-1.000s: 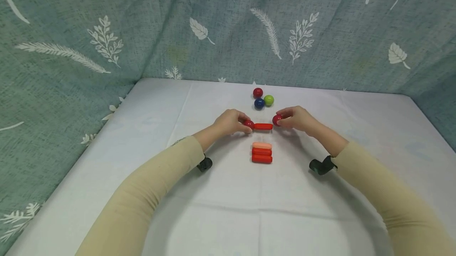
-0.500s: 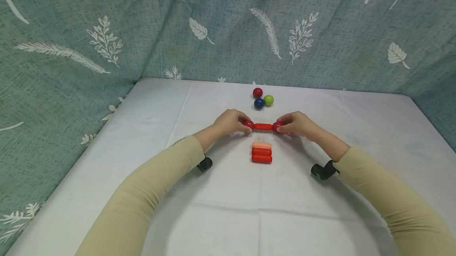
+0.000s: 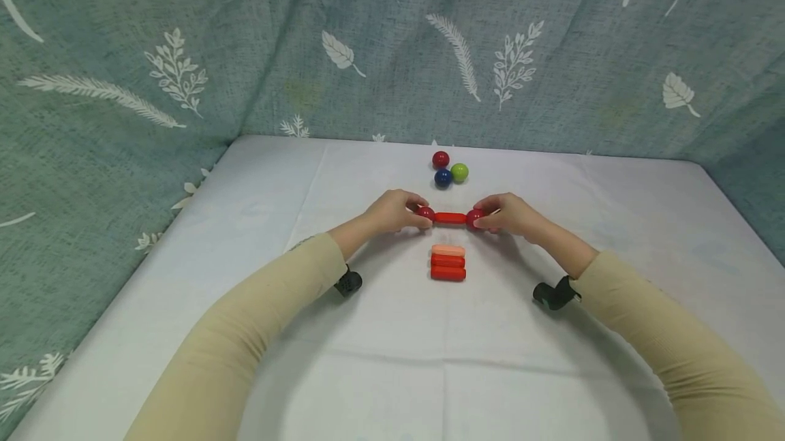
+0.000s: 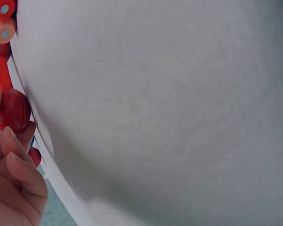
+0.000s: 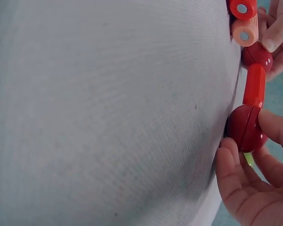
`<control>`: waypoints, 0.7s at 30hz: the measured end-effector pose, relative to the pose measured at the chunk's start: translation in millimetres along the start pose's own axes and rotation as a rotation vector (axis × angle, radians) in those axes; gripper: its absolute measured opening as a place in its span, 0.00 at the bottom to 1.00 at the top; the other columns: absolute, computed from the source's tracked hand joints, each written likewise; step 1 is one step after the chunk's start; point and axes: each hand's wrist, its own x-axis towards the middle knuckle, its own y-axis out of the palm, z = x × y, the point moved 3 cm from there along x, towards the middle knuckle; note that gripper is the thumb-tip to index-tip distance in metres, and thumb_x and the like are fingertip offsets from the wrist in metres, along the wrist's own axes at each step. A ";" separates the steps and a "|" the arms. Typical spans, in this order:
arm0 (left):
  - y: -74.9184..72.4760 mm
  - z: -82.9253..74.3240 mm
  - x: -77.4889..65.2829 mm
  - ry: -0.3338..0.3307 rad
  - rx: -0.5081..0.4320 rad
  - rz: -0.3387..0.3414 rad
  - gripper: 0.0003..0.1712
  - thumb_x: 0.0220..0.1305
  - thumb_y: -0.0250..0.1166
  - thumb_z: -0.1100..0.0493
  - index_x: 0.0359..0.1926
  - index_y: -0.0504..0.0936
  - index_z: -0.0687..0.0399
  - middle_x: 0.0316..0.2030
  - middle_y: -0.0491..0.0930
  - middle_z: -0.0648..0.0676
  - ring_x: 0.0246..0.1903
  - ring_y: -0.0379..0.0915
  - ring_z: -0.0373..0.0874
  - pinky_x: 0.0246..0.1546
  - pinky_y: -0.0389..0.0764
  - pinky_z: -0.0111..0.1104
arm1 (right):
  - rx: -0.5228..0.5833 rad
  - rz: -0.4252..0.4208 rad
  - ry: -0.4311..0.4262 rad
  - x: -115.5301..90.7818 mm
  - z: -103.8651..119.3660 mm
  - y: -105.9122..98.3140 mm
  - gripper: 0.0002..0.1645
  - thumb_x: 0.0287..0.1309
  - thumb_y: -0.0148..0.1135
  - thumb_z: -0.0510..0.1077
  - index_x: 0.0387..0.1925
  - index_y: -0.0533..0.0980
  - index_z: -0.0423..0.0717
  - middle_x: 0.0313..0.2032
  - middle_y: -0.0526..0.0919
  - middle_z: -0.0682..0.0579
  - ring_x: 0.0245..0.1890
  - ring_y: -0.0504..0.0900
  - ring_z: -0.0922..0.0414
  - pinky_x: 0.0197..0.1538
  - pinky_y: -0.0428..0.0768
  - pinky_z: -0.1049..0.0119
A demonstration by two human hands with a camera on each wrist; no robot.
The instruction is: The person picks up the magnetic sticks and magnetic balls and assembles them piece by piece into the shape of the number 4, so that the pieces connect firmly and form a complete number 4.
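Observation:
On the white cloth lies a red magnetic rod (image 3: 450, 218) with a dark red ball at each end. My left hand (image 3: 395, 210) pinches the left ball (image 4: 14, 110) between thumb and fingers. The right ball (image 5: 247, 128) is pinched the same way by my right hand (image 3: 512, 214). In the right wrist view the rod meets both balls in one straight line. Closer to me, a peach rod (image 3: 448, 250) and two red rods (image 3: 448, 273) lie side by side; pale round discs show in the ends of the peach rod (image 5: 245, 34) and one red rod.
Behind the hands sit a red ball (image 3: 440, 159), a blue ball (image 3: 443, 178) and a green ball (image 3: 459, 172), close together. A green leaf-patterned curtain (image 3: 380, 52) hangs beyond the table's back edge. A dark wrist camera (image 3: 555, 293) sticks out below the right sleeve.
My right hand has brought its ball down and toward me onto the rod's right end, closing the gap there. My left hand has kept its hold on the left ball.

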 end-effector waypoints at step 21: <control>-3.5 -0.6 1.5 0.017 -0.008 -0.002 0.25 0.55 0.66 0.51 0.55 0.77 0.47 0.52 0.76 0.50 0.45 0.70 0.43 0.32 0.76 0.30 | -0.028 -0.008 -0.014 -1.6 -0.8 0.1 0.28 0.58 0.59 0.45 0.59 0.66 0.42 0.53 0.72 0.41 0.42 0.75 0.52 0.43 0.76 0.67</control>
